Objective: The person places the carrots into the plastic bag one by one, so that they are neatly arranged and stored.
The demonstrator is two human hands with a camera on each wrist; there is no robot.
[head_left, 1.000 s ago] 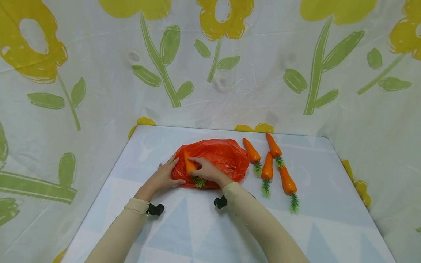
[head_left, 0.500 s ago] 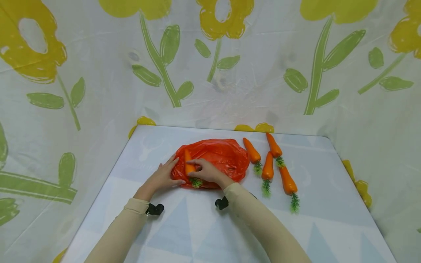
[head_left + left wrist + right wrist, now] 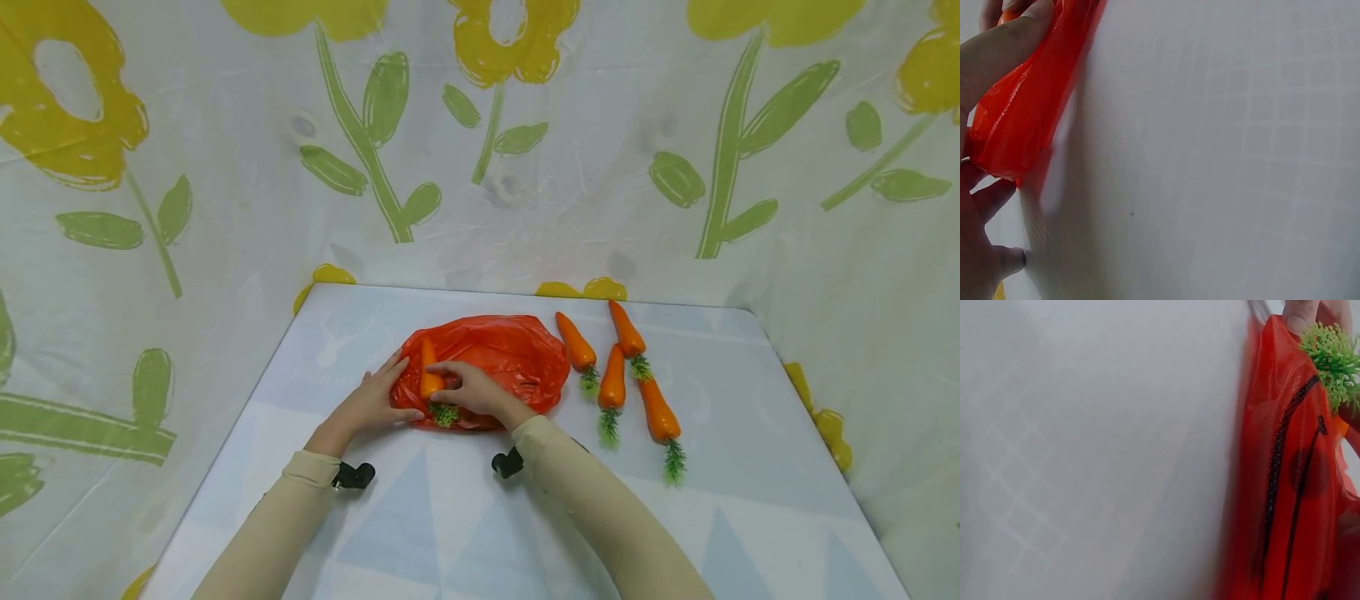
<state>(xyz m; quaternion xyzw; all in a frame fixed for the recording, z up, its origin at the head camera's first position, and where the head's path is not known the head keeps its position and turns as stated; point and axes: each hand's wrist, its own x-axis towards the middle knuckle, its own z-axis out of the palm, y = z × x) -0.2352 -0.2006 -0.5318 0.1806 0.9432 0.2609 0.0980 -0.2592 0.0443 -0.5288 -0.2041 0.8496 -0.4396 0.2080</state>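
Note:
A red plastic bag (image 3: 521,354) lies spread with its mouth up on the table. My right hand (image 3: 477,390) reaches over its near rim and pinches an orange toy carrot (image 3: 428,362), which lies in the bag's left end. The carrot's green leafy top (image 3: 1330,359) points toward me at the near rim. With fingers spread, my left hand (image 3: 369,405) rests against the bag's left end. In the left wrist view its thumb lies along the red plastic (image 3: 1019,119), and the other fingers are at the bag's edge.
Several more toy carrots lie right of the bag: one beside it (image 3: 575,342), another (image 3: 612,377), one at the back (image 3: 627,327) and one nearer (image 3: 658,412). The pale patterned table (image 3: 405,517) meets flower-printed curtains (image 3: 570,225) behind and at both sides.
My right hand has shifted the held carrot slightly, its leafy top moving a little left and away from me. The left hand and the bag have barely moved.

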